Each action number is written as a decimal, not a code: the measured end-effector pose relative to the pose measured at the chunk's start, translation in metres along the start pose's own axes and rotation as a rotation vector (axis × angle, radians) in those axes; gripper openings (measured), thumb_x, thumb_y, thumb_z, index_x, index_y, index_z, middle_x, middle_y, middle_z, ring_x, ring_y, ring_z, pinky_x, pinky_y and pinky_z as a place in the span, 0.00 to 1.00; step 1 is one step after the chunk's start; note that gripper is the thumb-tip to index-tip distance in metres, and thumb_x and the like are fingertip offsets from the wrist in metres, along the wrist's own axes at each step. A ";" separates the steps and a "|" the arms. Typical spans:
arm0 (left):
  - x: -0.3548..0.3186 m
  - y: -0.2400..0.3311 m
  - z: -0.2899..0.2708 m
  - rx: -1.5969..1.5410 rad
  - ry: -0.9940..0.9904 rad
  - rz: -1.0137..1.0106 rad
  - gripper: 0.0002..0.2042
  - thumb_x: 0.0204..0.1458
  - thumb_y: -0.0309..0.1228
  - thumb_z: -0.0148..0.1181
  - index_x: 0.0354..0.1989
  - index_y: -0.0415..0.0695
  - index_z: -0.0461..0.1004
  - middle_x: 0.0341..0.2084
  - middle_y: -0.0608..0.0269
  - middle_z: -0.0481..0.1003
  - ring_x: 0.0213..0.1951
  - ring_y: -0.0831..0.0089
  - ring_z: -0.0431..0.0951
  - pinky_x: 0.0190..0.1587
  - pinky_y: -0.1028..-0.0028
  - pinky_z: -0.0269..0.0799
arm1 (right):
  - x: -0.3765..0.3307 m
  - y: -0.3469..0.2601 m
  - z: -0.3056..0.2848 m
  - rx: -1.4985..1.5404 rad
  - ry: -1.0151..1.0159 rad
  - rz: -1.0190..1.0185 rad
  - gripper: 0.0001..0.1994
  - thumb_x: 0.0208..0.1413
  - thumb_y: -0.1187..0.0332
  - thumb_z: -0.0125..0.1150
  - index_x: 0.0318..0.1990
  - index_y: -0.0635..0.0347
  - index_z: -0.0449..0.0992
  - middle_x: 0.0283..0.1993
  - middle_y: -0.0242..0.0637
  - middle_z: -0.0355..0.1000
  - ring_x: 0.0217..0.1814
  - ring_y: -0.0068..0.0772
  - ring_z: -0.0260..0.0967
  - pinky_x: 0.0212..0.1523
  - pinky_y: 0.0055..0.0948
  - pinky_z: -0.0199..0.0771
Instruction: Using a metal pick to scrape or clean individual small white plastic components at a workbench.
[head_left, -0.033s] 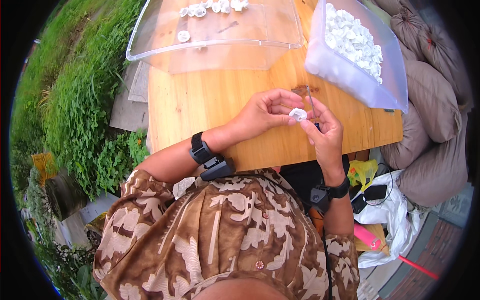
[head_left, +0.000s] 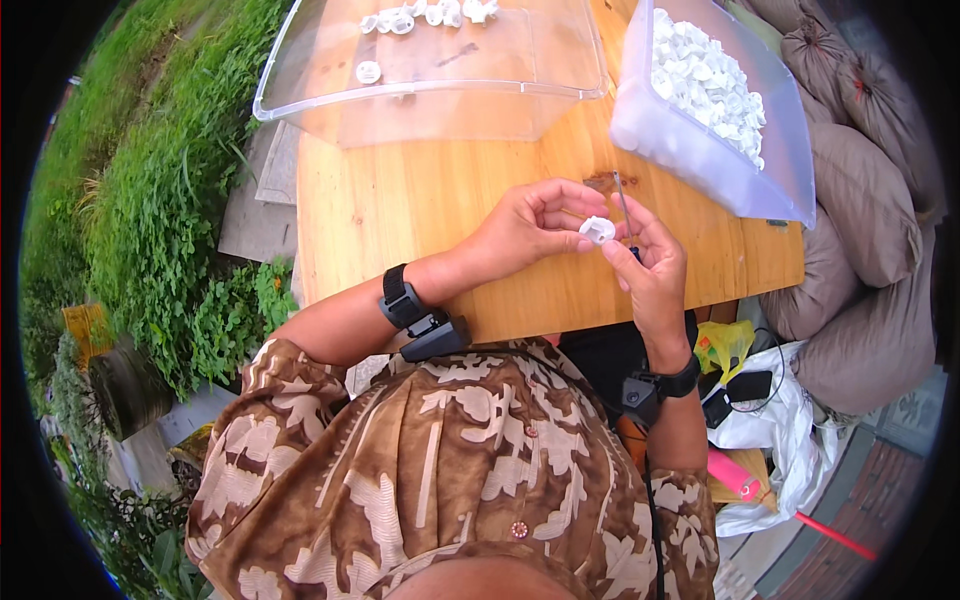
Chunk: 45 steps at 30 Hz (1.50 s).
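Head | left hand (head_left: 530,225) and right hand (head_left: 650,265) pinch white part (head_left: 597,230)

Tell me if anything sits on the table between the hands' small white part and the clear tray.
Nothing visible does. The small white part is pinched between the left hand and right hand; only bare wooden table lies between it and the clear tray.

One small white plastic piece (head_left: 597,230) sits pinched between two hands, the left hand (head_left: 530,225) and the right hand (head_left: 650,265). One thin metal pin (head_left: 622,200) stands just above the right hand. Beyond the hands lie two clear containers: one tray (head_left: 430,95) with about eight white pieces (head_left: 425,15) (partly cut off), one bin (head_left: 700,150) heaped past counting.
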<state>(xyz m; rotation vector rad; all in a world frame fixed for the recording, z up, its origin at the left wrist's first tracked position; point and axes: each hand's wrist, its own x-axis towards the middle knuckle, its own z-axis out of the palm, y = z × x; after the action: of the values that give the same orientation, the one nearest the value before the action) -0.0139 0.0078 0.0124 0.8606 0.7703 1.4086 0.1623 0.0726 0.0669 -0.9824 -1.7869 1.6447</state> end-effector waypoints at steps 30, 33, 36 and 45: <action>-0.006 -0.001 0.001 0.120 -0.058 -0.166 0.17 0.64 0.44 0.44 0.31 0.44 0.70 0.15 0.76 0.63 0.17 0.86 0.63 0.21 0.84 0.57 | 0.041 -0.104 0.006 -0.246 -0.033 -0.283 0.24 0.53 0.82 0.57 0.60 0.63 0.67 0.39 0.28 0.66 0.37 0.11 0.64 0.36 0.11 0.66; -0.005 -0.001 0.000 0.116 -0.066 -0.219 0.17 0.64 0.43 0.44 0.33 0.43 0.72 0.18 0.73 0.68 0.21 0.85 0.69 0.24 0.84 0.65 | 0.047 -0.108 0.007 -0.275 -0.034 -0.317 0.24 0.53 0.82 0.57 0.59 0.62 0.68 0.38 0.26 0.65 0.33 0.08 0.62 0.32 0.09 0.63; -0.002 -0.009 -0.003 0.105 -0.095 -0.162 0.16 0.65 0.41 0.45 0.36 0.41 0.73 0.22 0.70 0.71 0.25 0.83 0.73 0.29 0.82 0.71 | 0.055 -0.107 0.010 -0.270 -0.011 -0.371 0.24 0.52 0.82 0.56 0.59 0.61 0.69 0.37 0.25 0.65 0.29 0.06 0.59 0.28 0.08 0.59; 0.000 -0.015 -0.003 0.069 -0.136 -0.161 0.09 0.62 0.31 0.51 0.42 0.39 0.72 0.30 0.69 0.73 0.33 0.82 0.75 0.37 0.80 0.75 | 0.077 -0.116 0.014 -0.290 0.009 -0.415 0.23 0.52 0.81 0.58 0.57 0.61 0.70 0.34 0.25 0.66 0.27 0.06 0.58 0.25 0.09 0.59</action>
<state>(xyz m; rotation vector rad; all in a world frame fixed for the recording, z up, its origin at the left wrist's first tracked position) -0.0087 0.0079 -0.0022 0.9174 0.7700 1.1750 0.0858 0.1251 0.1722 -0.6696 -2.0922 1.1489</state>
